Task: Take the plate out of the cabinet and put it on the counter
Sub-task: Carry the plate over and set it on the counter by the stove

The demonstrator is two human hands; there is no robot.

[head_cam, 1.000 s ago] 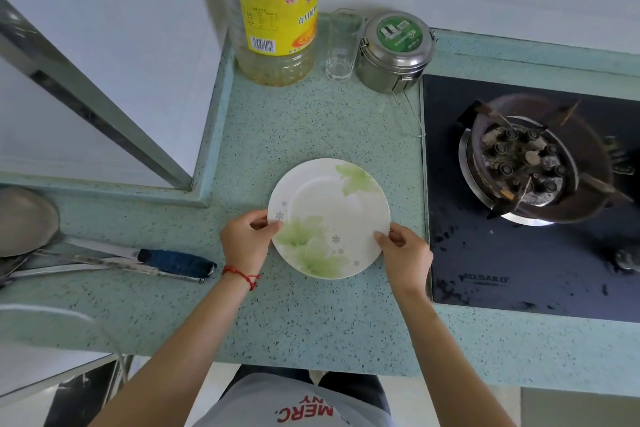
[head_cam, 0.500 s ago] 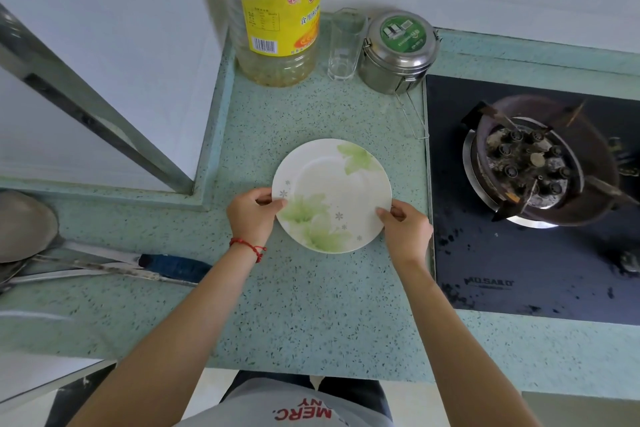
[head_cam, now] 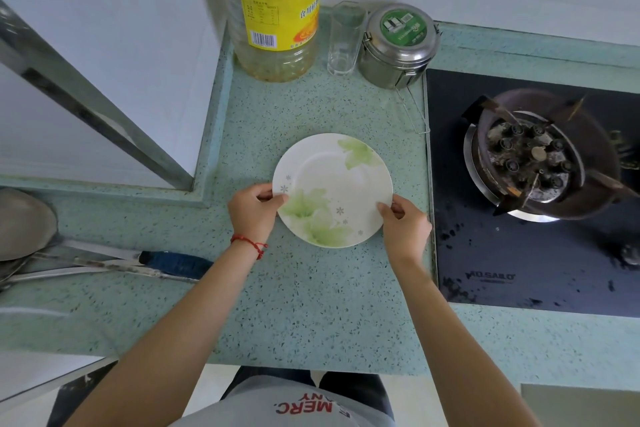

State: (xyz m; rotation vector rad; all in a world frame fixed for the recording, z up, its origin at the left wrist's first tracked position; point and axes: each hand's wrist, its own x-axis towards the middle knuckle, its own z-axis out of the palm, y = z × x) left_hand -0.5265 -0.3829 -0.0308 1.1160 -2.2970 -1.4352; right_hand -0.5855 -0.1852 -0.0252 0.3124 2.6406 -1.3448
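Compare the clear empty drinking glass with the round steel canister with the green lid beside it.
The clear drinking glass is see-through and open at the top; the steel canister is opaque metal, closed by a green-labelled lid. The glass is narrow; the canister is wider and squat. The canister has wire clasps and a thin wire handle lying on the green speckled counter; the glass has none. Both stand upright at the counter's back.

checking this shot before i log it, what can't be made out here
Head view only:
- Whether the plate rests on the counter or is held just above it: the top-down angle hides its underside.
- Oil bottle: top cut off by the upper edge.
- Ladle: bowl cut off by the left edge.
- Fingers of the left hand and right hand: partly under the rim.
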